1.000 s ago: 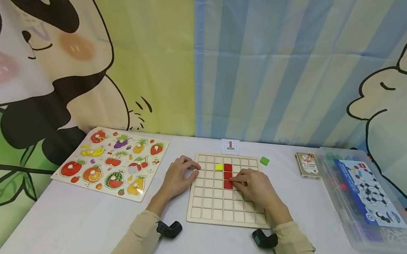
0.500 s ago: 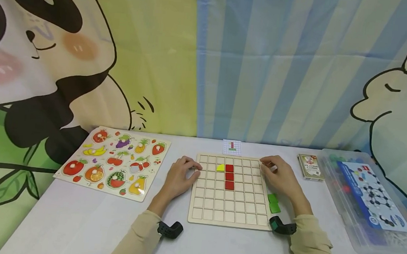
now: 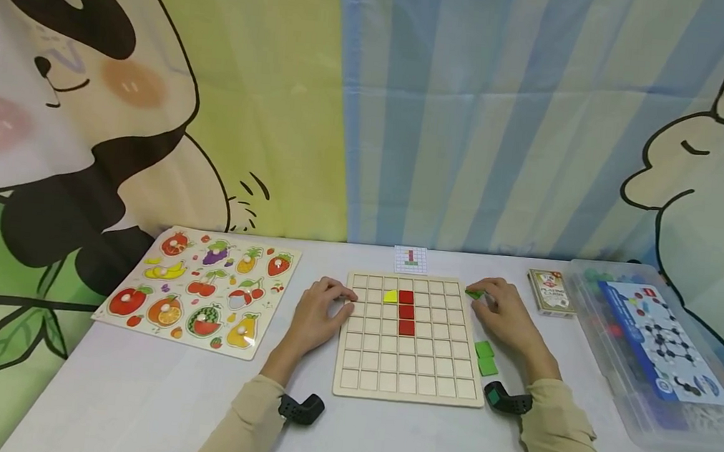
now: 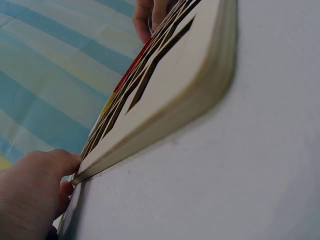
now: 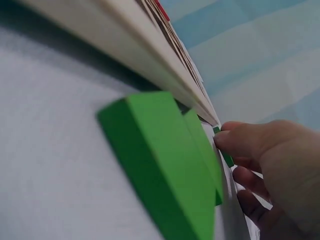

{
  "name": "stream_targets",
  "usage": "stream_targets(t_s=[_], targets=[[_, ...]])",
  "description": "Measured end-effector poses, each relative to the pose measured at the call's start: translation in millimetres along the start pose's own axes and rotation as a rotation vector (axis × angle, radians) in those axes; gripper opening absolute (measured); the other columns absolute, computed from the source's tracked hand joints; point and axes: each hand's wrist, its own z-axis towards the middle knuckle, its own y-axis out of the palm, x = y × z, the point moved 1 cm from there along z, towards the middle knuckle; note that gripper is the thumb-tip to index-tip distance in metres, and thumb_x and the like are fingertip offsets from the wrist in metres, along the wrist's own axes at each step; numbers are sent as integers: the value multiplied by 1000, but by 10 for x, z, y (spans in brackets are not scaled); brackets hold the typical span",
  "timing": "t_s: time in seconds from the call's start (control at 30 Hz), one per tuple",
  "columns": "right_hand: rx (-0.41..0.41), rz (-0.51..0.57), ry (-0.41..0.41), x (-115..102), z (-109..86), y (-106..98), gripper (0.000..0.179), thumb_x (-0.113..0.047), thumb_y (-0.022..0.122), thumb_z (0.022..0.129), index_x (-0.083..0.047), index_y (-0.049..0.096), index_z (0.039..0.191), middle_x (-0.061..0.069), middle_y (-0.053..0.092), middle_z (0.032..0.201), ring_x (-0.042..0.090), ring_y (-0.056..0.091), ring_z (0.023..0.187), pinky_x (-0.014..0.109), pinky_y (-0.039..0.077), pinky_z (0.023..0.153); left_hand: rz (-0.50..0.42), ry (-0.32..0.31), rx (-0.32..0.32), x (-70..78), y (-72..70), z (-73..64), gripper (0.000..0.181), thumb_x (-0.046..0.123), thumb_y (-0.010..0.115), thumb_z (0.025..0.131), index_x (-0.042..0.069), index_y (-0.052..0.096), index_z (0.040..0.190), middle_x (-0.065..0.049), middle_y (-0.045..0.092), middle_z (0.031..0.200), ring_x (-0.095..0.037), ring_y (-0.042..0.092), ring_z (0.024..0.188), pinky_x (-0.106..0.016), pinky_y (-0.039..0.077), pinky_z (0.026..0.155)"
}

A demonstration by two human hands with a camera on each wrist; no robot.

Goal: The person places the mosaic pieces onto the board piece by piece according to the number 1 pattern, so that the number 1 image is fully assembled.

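Note:
A wooden grid board (image 3: 388,365) lies at the table's middle. Three red square tiles (image 3: 406,312) form a column on it, with a yellow tile (image 3: 391,297) left of the top one. My left hand (image 3: 318,315) holds the board's left edge; the left wrist view has thumb and finger at the rim. Just off the board's upper right, my right hand (image 3: 504,316) pinches a green tile (image 3: 474,294), partly hidden by the fingers. Two further green tiles (image 3: 487,366) lie beside the board's right edge, looming large in the right wrist view.
Behind the board lies a small pattern card (image 3: 410,260) with red and green squares. A fruit knob puzzle (image 3: 195,290) is at left. To the right are a playing card box (image 3: 551,293) and a clear plastic case (image 3: 667,353). A printed curtain (image 3: 474,121) hangs behind the table.
My right hand has left the lowest red tile, moved right off the board, and taken hold of the green tile by the upper right corner. My left hand has stayed put.

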Motion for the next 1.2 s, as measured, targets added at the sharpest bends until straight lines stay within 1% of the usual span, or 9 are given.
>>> stream_targets(t_s=[0.1, 0.17, 0.3, 0.47, 0.57, 0.67, 0.87, 1.0, 1.2], targets=[[42, -17, 23, -18, -15, 2, 18, -7, 63, 87, -3, 64, 105, 19, 56, 110, 37, 48, 106, 53, 37, 90, -5, -3, -5, -7, -4, -1, 11, 21, 67, 86, 23, 69, 96, 1, 57, 101, -19, 54, 94, -37, 39, 81], [58, -36, 40, -27, -22, 4, 15, -7, 64, 86, -4, 64, 101, 17, 57, 104, 33, 51, 100, 49, 39, 87, -8, -4, -6, -14, -3, 2, 11, 21, 67, 86, 23, 69, 96, 0, 57, 101, -19, 53, 94, -38, 39, 81], [63, -43, 58, -45, -30, 1, 14, -7, 65, 86, -4, 64, 99, 14, 58, 101, 28, 55, 91, 44, 41, 83, -10, -9, -7, -19, -5, 9, 11, 21, 67, 86, 22, 69, 96, 0, 57, 102, -19, 53, 95, -38, 39, 81], [54, -12, 83, -82, -56, -11, 16, -7, 64, 86, -5, 63, 101, 14, 57, 104, 29, 56, 94, 46, 42, 85, -10, -19, -19, -19, -7, 10, 11, 22, 67, 86, 23, 69, 96, 0, 57, 103, -19, 54, 96, -38, 39, 82], [56, 7, 86, -105, -68, -17, 16, -8, 64, 86, -5, 63, 102, 13, 57, 104, 27, 56, 94, 43, 43, 81, -9, -21, -18, -21, -3, 6, 10, 22, 67, 86, 22, 69, 96, 0, 57, 103, -20, 54, 97, -39, 39, 82], [60, 26, 84, -141, -74, -25, 15, -9, 64, 86, -8, 63, 102, 11, 57, 103, 24, 54, 91, 37, 43, 75, -8, -24, -22, -22, 0, 7, 10, 22, 67, 86, 23, 69, 97, 0, 57, 104, -20, 54, 98, -39, 39, 83], [68, 52, 25, -268, -83, -41, 15, -8, 64, 86, -9, 62, 102, 8, 57, 102, 19, 50, 89, 28, 43, 69, -11, -15, -23, -16, 0, 12, 10, 22, 67, 87, 23, 69, 97, 0, 57, 104, -20, 54, 98, -38, 39, 82], [55, 66, 1, -382, -94, -26, 16, -7, 63, 87, -9, 62, 102, 8, 57, 102, 20, 50, 89, 29, 43, 68, -13, -9, -19, -17, -8, 9, 10, 23, 66, 87, 23, 69, 97, -1, 57, 105, -21, 54, 99, -40, 39, 83], [1, 74, 5, -544, -120, 25, 17, -10, 63, 88, -12, 61, 104, 5, 56, 102, 20, 50, 89, 29, 44, 68, -18, -12, -24, -22, -10, 3, 11, 23, 66, 87, 23, 69, 98, -1, 58, 106, -21, 54, 99, -40, 39, 84]])
